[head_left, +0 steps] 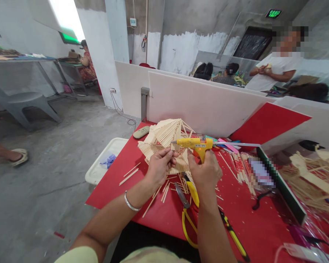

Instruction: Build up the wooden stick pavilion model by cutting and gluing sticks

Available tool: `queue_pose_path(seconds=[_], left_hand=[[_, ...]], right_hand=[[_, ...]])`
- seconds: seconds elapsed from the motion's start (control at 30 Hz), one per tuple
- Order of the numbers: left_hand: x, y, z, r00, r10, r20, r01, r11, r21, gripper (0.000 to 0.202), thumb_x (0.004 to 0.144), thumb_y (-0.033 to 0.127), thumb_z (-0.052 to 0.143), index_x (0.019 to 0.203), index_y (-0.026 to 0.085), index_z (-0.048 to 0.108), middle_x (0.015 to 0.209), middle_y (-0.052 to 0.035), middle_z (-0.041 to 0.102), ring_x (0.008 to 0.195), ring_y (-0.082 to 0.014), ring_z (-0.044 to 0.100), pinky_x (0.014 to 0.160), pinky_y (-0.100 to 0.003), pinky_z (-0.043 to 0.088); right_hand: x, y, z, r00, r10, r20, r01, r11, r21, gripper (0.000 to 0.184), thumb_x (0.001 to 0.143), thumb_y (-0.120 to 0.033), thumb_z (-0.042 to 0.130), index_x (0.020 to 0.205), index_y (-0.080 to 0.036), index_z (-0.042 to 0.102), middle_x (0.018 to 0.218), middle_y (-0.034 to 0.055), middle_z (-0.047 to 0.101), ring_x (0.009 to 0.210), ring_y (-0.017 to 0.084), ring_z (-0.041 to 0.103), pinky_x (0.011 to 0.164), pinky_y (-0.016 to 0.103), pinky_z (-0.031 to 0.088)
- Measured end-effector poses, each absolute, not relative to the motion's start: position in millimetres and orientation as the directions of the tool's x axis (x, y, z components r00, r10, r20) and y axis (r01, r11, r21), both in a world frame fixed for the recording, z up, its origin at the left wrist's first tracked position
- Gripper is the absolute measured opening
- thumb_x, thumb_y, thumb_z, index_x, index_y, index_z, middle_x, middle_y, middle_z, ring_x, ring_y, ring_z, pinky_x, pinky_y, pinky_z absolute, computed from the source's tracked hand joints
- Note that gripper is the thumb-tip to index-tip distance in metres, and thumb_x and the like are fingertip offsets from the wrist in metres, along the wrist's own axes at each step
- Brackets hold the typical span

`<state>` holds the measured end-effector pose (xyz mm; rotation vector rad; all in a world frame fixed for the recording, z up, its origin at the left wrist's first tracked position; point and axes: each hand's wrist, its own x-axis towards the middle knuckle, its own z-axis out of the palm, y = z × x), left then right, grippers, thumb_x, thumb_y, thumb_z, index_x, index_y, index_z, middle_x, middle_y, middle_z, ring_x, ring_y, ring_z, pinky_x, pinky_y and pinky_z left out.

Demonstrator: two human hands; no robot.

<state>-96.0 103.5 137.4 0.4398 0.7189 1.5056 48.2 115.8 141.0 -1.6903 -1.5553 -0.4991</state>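
My right hand (205, 170) is wrapped around the handle of a yellow hot glue gun (190, 143), with a clear glue stick (235, 144) jutting from its rear. The nozzle points left, at a small house-like model (164, 132) built of thin wooden sticks. Close under the nozzle, my left hand (159, 167) has its thumb and fingers pinched together at the model's front; whatever they grip is too small to tell. Loose wooden sticks (166, 191) lie below the hands. Yellow-handled cutters (184, 200) rest between my forearms.
The red tabletop (153, 206) also bears an oval beige object (141, 132), a black-and-yellow tool (234, 235) and bundled sticks (239, 166). A green-edged board (286, 193) stands at right. White panels (192, 98) border the back. A white bin lid (94, 170) sits left. Other people are beyond.
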Motion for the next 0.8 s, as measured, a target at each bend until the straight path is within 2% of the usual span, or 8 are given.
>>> queue_pose_path(seconds=[0.8], left_hand=[[-95.5, 102.4, 139.4, -0.073, 0.986, -0.149, -0.741, 0.046, 0.67, 0.029, 0.069, 0.021, 0.082, 0.088, 0.011, 0.063, 0.075, -0.0053, 0.071, 0.054, -0.0074, 0.058, 0.051, -0.018, 0.046]], right_hand=[[46.8, 115.1, 142.6, 0.177, 0.654, 0.735, 0.959, 0.052, -0.277, 0.048, 0.087, -0.064, 0.052, 0.096, -0.018, 0.061, 0.083, 0.0055, 0.064, 0.072, 0.018, 0.057, 0.063, 0.029, 0.03]])
